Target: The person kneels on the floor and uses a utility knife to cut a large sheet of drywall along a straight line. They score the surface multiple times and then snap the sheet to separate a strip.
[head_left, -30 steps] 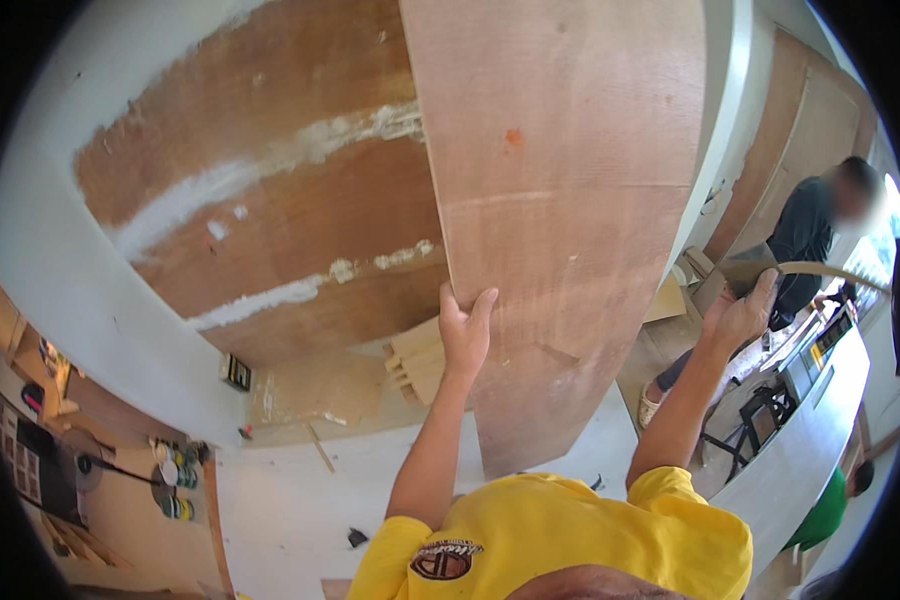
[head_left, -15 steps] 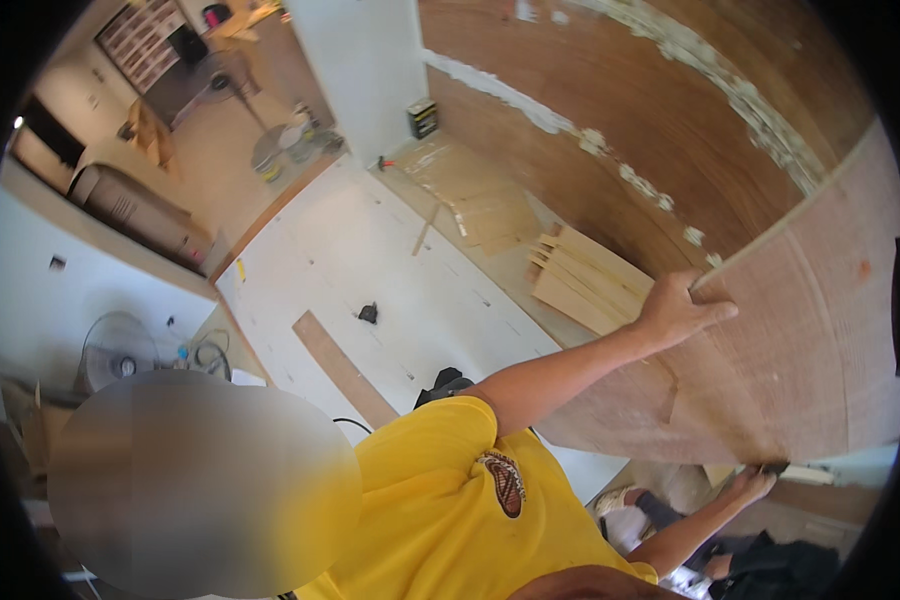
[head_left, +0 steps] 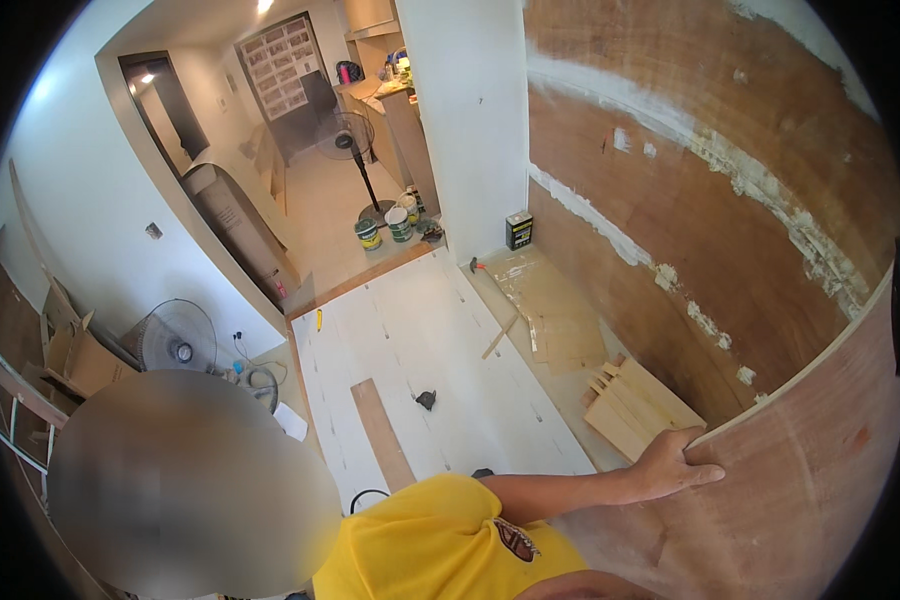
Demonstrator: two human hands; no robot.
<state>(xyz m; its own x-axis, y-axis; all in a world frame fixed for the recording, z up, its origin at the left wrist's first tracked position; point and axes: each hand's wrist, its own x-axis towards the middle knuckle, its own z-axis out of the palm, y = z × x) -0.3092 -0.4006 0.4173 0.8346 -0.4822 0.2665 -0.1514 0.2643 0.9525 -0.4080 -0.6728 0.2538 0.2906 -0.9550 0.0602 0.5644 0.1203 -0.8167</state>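
Note:
My left hand (head_left: 670,465) is closed on the edge of a large reddish-brown plywood sheet (head_left: 800,510) at the right. Its thumb lies on the near face, while the fingers are partly hidden behind the edge. Out of a yellow sleeve, the left forearm stretches rightward. My right hand is outside the picture. Behind the sheet stands a plywood-clad wall (head_left: 650,190) with bands of white filler over its joints. On the floor near my left hand lies a stack of pale wood pieces (head_left: 642,405).
White panels (head_left: 490,405) cover the floor ahead, bearing a brown strip (head_left: 382,430) and a small black object (head_left: 426,400). A hammer (head_left: 478,265) and a dark tin (head_left: 519,231) are by the wall. Fans (head_left: 182,347), paint tubs (head_left: 398,224) and a tall carton (head_left: 238,230) stand farther left.
The view has swung, showing more of the far room. My right hand, earlier at the plywood sheet's lower edge, has gone out of the picture. My left hand keeps its grip.

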